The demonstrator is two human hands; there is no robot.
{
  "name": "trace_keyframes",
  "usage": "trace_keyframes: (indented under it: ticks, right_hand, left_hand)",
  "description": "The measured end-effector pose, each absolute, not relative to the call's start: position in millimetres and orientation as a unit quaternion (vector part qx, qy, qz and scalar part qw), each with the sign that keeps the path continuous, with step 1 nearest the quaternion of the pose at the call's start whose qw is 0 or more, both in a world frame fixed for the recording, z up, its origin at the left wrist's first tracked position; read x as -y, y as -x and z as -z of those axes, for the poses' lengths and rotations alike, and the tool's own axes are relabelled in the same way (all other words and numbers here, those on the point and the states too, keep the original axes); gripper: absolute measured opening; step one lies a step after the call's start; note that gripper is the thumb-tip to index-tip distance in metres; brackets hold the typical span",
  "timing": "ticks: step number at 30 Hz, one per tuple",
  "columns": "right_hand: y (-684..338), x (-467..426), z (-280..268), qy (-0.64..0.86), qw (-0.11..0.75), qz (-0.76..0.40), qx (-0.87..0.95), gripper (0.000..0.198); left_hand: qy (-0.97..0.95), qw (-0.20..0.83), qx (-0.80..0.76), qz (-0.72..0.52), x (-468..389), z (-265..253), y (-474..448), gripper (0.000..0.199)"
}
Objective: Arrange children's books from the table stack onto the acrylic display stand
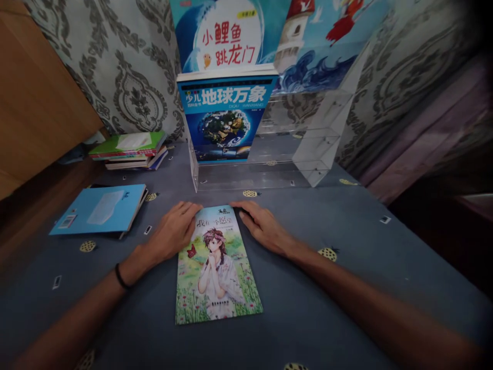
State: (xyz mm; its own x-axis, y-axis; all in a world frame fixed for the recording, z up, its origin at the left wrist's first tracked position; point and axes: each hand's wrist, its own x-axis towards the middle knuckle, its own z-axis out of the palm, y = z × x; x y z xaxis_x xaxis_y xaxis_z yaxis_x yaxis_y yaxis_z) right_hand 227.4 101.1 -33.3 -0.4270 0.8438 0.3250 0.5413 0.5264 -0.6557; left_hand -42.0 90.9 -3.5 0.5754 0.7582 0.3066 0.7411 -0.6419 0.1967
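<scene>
A paperback book lies flat in front of me, its cover showing a drawn figure in white among flowers and a red butterfly. Along its upper left edge rests my left hand, fingers stretched out and not wrapped round it. My right hand is at the upper right corner, its fingers extended toward the edge and the thumb apart. Both hands look open, and the book stays on the table between them. Whether any fingertip is under the book's edge cannot be made out.
Beyond the book stands a clear tiered rack holding a blue book with a globe and large picture books behind it. At left are a light-blue book and a book stack. A patterned cloth covers the table.
</scene>
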Motion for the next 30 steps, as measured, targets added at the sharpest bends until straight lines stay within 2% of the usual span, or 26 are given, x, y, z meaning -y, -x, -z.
trace_keyframes:
  ticks: [30]
  right_hand:
    - [-225.4, -97.2, 29.9, 0.404, 0.309, -0.202, 0.837, 0.040]
  left_hand:
    - [-0.879, 0.013, -0.410, -0.244, -96.7, 18.6, 42.2, 0.028]
